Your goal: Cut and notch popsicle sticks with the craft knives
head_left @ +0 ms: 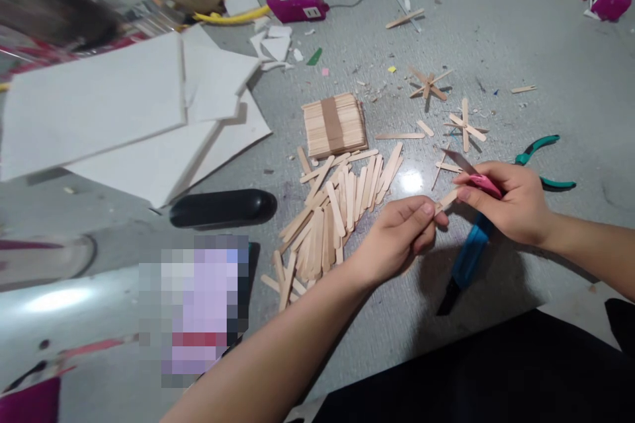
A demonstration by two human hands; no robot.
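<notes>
My left hand [399, 238] is closed in a pinch on a short wooden craft stick [448, 199] that points up to the right. My right hand [506, 201] is wrapped round a pink-handled cutter [480, 184], whose blade [459, 160] sticks out to the upper left above the stick's end. A loose heap of craft sticks [332, 211] lies just left of my left hand. Behind it sits a banded bundle of sticks [335, 124].
Glued stick stars [429, 84] [465, 124] lie beyond my hands, with green-handled pliers [543, 162] at right. A blue tool [469, 261] lies under my right hand. White foam boards [124, 112] and a black case [223, 208] fill the left. A magenta power strip [296, 1] sits at the back.
</notes>
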